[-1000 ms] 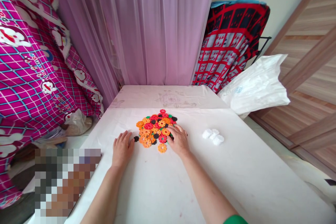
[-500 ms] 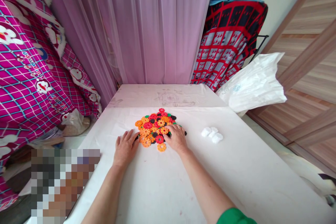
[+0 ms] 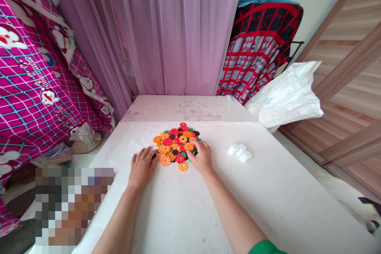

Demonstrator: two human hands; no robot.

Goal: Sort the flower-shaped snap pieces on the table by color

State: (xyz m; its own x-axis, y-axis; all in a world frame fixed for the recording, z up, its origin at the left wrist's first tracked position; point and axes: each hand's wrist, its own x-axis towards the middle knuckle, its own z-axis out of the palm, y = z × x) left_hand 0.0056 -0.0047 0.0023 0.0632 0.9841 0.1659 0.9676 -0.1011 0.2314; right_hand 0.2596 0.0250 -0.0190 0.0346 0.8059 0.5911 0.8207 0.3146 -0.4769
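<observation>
A pile of flower-shaped discs [image 3: 174, 143] in orange, red, black and green lies on the white table [image 3: 178, 214]. My left hand [image 3: 142, 168] rests at the pile's left edge, its fingers lying flat and slightly spread, with a black disc beside the fingertips. On the right side of the pile, my right hand [image 3: 202, 156] has thumb and index finger around an orange disc [image 3: 189, 147], which it seems to pinch at the edge. One orange disc [image 3: 183, 166] lies at the near edge of the pile.
White soft bundles [image 3: 239, 152] lie on the table to the right. A white bag [image 3: 285, 97] stands at the table's right far edge. Behind the table hangs a purple curtain [image 3: 181, 31], with a red patterned cloth [image 3: 253, 47] beside it and a pink patterned cloth [image 3: 44, 83] at left.
My right hand has shifted slightly to the right, and the orange disc at its fingers has moved with it. My left hand is nearly unchanged.
</observation>
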